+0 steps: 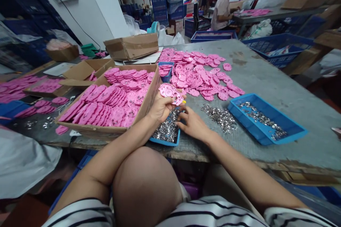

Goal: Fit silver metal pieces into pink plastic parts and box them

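My left hand (160, 108) grips a flat pink plastic piece (170, 91) with a scalloped outline, thumb pressed on its face. A small round metal part shows near the thumb, and something small and yellow shows at the piece's right edge. Just below it is a blue tray (178, 140) filled with small shiny metal parts (166, 129). Over that tray's right side hovers my right hand (194, 123), its fingers curled but apart, with nothing visible between them. Its fingertips are close to the metal parts; whether they touch is unclear.
Stacked pink pieces fill a cardboard box (106, 127) on the left. A heap of pink pieces (199, 74) lies behind my hands. To the right are loose metal parts (221, 117) and another blue tray (269, 136). A co-worker (222, 9) sits at a farther table.
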Tool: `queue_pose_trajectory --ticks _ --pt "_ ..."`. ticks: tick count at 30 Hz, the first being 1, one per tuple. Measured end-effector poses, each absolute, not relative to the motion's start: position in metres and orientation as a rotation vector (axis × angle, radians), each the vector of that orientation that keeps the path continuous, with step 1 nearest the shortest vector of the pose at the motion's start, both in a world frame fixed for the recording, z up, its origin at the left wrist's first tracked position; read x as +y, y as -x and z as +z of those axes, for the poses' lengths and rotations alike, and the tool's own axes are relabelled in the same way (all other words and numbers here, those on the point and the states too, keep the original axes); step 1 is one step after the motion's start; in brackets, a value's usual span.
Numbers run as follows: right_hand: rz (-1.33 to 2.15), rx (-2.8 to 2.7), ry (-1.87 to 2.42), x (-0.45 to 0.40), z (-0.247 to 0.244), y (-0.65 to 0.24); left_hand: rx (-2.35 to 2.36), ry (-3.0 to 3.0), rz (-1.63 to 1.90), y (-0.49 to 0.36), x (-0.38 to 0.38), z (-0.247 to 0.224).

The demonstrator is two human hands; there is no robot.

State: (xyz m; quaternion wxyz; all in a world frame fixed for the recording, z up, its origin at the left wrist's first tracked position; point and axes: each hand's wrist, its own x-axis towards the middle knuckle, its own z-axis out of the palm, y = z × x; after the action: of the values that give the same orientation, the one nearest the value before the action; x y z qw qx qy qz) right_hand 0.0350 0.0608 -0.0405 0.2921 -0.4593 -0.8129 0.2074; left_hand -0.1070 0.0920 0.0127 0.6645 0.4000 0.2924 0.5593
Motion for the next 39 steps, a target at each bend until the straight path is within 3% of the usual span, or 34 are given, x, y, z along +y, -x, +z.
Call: queue_pose_trajectory --ticks 5,9,14,20,33,39 --pt "0.517 -2.245 1.295 0.074 -0.038 -0.056 0.660 -0.867 1.270 0.108 0.094 0.010" --pt "0.292 -2.301 1.419 0.075 -0.027 -0.065 0.656 -0.850 1.296 0.107 0.096 0.008" --pt "0.022 -2.770 1.417 0.063 -0.011 -0.039 0.661 -0.861 1.302 0.107 0.096 0.009" --pt "0.075 -3.011 1.543 0.061 -0.015 -0.019 0.653 -0.826 1.218 0.107 0.094 0.011" --pt "0.276 -2.699 1.694 0.058 -0.012 -0.028 0.686 -0.927 1.169 0.104 0.091 0.013" --pt "0.676 -2.318 1.478 0.063 -0.014 -0.044 0.716 -0.903 1.222 0.106 0.095 0.010"
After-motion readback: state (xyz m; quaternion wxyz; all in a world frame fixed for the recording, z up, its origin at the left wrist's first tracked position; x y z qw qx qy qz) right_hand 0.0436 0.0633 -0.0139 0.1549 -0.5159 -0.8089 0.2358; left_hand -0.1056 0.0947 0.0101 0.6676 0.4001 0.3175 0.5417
